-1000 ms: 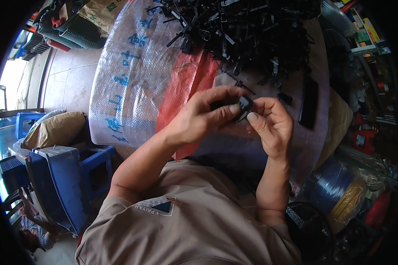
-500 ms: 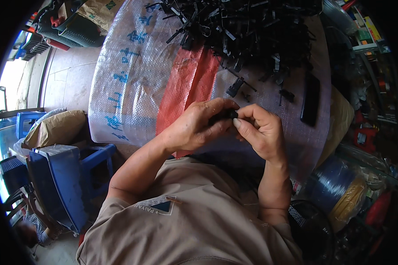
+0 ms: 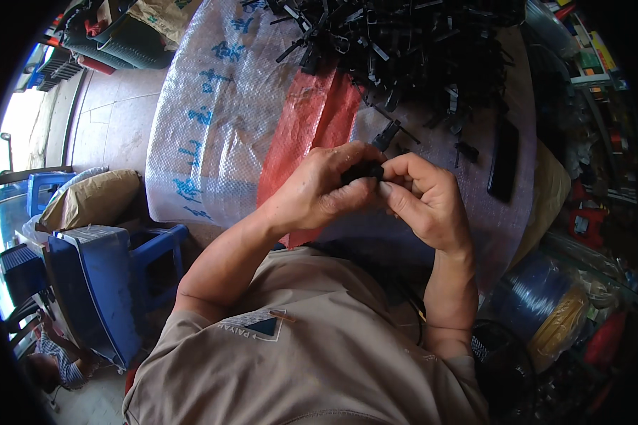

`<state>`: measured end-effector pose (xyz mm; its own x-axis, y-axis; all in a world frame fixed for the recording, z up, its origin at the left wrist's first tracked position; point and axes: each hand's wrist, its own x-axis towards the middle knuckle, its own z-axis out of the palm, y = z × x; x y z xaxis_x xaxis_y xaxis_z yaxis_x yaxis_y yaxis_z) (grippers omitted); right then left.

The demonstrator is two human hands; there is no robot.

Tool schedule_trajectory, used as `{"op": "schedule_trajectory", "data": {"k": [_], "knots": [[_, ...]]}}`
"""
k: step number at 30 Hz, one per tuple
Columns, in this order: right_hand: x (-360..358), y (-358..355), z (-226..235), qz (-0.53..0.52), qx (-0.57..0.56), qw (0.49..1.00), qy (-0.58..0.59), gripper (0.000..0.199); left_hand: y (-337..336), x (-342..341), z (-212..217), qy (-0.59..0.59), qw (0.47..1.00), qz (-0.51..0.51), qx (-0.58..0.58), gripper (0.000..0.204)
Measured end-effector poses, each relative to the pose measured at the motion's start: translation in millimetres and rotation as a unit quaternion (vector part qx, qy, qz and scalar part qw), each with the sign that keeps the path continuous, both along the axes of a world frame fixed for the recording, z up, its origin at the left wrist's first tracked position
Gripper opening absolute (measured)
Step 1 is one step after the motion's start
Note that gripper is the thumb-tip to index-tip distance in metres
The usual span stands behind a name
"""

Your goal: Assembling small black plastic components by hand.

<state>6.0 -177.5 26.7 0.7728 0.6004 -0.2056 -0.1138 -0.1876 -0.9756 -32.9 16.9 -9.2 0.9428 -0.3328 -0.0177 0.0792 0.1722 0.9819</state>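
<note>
A small black part (image 3: pixel 364 172), its full shape hidden by the grip, sits roughly crosswise between the two hands (image 3: pixel 322 184), mostly enclosed by the left one, its dark right end showing at the right one.

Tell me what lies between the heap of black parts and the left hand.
In the head view, a red strip and a separate black part lie between the heap and the left hand.
</note>
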Motion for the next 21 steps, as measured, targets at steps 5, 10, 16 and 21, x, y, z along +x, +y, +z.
{"op": "schedule_trajectory", "data": {"k": [5,10,16,21], "knots": [[0.1,11.5,-7.6,-0.013,0.003,0.998,-0.055,0.009,1.6,2.3,0.4,0.058,0.998,0.017,-0.032,0.032],[9.7,13.7,2.0,-0.014,-0.029,0.998,-0.047,0.009,8.3,3.4,-9.0,0.077,0.993,-0.003,-0.084,0.042],[11.5,12.7,1.0,-0.013,-0.056,0.998,-0.042,0.009,7.4,0.9,-13.4,-0.001,1.000,-0.011,-0.012,0.045],[12.4,9.0,4.6,-0.001,-0.088,0.995,-0.042,0.008,9.0,1.7,-17.9,-0.045,0.999,-0.020,0.005,0.046]]}}
